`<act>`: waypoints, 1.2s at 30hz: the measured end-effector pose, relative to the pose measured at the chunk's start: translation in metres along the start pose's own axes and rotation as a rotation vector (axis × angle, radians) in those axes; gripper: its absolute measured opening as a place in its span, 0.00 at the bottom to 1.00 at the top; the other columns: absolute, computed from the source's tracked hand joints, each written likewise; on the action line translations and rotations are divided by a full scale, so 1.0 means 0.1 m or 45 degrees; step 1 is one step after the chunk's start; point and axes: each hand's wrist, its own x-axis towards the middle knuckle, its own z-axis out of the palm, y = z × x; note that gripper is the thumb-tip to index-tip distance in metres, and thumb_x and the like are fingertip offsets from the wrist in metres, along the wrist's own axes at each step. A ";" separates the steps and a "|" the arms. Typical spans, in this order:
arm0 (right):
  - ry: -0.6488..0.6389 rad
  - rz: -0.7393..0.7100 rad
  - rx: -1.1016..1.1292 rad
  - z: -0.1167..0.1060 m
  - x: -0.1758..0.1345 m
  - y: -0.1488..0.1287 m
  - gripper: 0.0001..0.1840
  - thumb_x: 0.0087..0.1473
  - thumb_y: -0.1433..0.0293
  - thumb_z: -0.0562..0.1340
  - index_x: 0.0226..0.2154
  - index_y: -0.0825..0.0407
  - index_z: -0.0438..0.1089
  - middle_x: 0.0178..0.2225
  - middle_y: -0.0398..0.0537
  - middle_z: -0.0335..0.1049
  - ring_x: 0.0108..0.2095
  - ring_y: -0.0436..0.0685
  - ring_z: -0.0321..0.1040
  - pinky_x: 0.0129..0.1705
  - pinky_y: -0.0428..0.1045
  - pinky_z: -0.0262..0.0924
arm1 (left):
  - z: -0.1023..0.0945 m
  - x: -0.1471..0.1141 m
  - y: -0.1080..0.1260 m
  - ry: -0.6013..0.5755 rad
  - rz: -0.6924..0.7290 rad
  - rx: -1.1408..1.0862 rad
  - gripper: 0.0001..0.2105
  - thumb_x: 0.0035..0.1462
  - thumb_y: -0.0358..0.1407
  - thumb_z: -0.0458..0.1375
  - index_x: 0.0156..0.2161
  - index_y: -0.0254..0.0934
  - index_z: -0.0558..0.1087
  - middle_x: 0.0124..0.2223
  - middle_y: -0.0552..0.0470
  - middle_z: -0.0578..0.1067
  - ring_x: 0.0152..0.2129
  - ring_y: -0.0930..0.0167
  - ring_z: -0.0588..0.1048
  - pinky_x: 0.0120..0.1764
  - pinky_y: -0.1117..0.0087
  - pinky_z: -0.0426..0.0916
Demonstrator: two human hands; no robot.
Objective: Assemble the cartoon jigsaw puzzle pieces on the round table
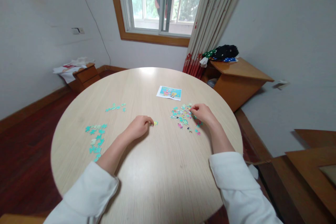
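Puzzle pieces (100, 142) in turquoise form a bent row on the left of our round, pale desk (157, 182), with a smaller scattered group (117, 107) lying apart beyond them. On the right, we work at a mixed pile (182, 113) of turquoise, pink and white pieces, several strays (180, 125) just beside its near edge. Our right hand (204, 112) bends over the pile's far right side, thumb and forefinger drawn close together at its edge; whether a piece is pinched there, we cannot tell. Our left hand (139, 126) is well apart from it, near the middle of the desk, fingertips down at a small yellow cluster (155, 123); the curled fingers hide whether they grip anything or merely steady it. Beyond both hands lies a printed sheet (170, 93), coloured in blue, pink and yellow. We judge the step in hand to be picking through the pile while the yellow pieces are gathered or matched. The next move, as we see it, calls for a light fingertip pinch on a single piece, its neighbours left undisturbed, and a check of its colour against the sheet. We can make out no brand, label or legible writing.
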 end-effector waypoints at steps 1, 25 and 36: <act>0.002 0.019 -0.010 -0.01 0.00 0.00 0.10 0.44 0.75 0.56 0.26 0.55 0.74 0.26 0.48 0.74 0.27 0.51 0.66 0.27 0.44 0.51 | 0.00 0.00 0.00 -0.002 0.004 0.002 0.17 0.49 0.25 0.46 0.34 0.34 0.78 0.36 0.46 0.80 0.33 0.69 0.76 0.41 0.69 0.68; 0.039 0.203 -0.044 -0.02 0.03 0.02 0.13 0.46 0.72 0.55 0.31 0.54 0.75 0.31 0.52 0.75 0.31 0.54 0.69 0.30 0.45 0.54 | -0.02 -0.01 0.05 -0.041 -0.015 0.038 0.17 0.50 0.24 0.45 0.36 0.33 0.76 0.36 0.46 0.79 0.33 0.69 0.76 0.40 0.69 0.66; 0.104 0.117 -0.098 0.02 0.01 -0.05 0.14 0.49 0.70 0.55 0.35 0.51 0.76 0.34 0.51 0.75 0.33 0.55 0.69 0.32 0.46 0.55 | -0.02 -0.01 0.06 -0.039 -0.019 0.069 0.18 0.50 0.23 0.45 0.36 0.33 0.76 0.36 0.45 0.79 0.32 0.68 0.75 0.39 0.70 0.66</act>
